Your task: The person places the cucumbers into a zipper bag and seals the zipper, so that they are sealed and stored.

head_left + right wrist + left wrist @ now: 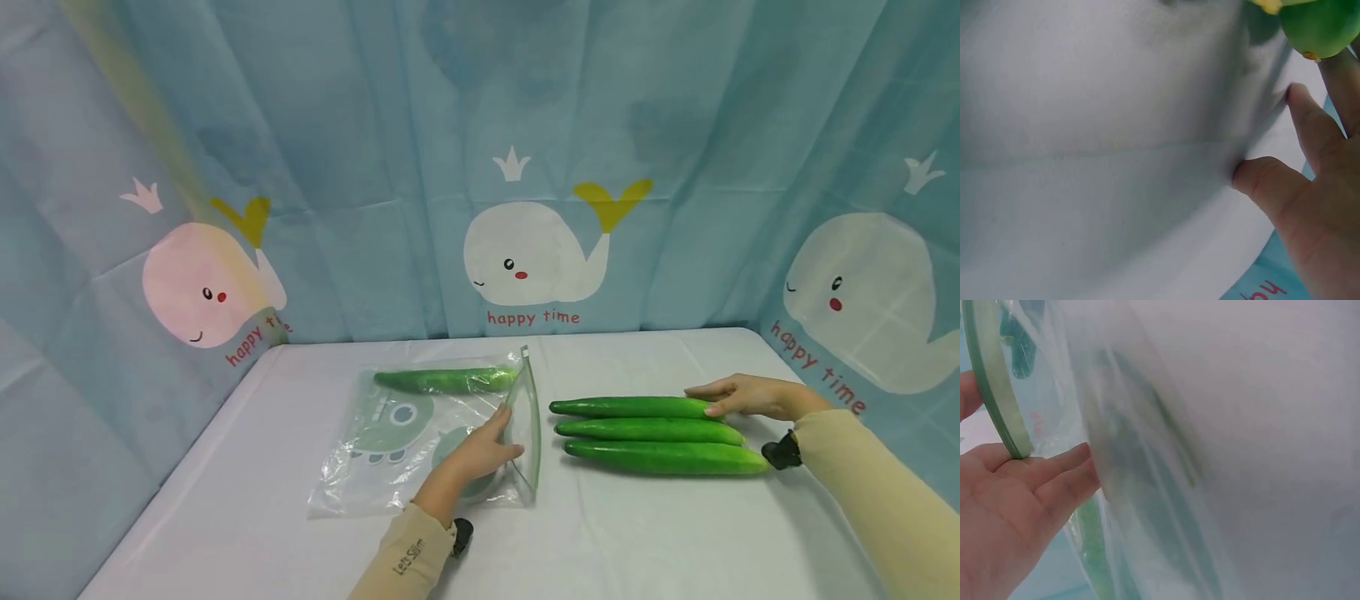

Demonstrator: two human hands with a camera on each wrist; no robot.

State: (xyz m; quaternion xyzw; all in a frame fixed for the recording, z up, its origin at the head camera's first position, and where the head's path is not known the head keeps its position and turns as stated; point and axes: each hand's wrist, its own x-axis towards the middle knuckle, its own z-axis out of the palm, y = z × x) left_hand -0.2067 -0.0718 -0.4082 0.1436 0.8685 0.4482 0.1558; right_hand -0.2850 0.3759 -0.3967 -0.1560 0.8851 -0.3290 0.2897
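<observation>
In the head view my left hand is at the mouth of a clear zip bag with a green zip edge. In the left wrist view its fingers are straight against the plastic, and the green zip edge passes between thumb and fingers. Inside the bag, along its far side, lies one cucumber. My right hand pinches the pale right end of the far cucumber between thumb and fingers. The middle cucumber and near cucumber lie beside it in a row.
A white cloth covers the table. Behind and at both sides hangs a blue curtain with printed whales. The near cucumber's tip lies close to a black device on the right wrist.
</observation>
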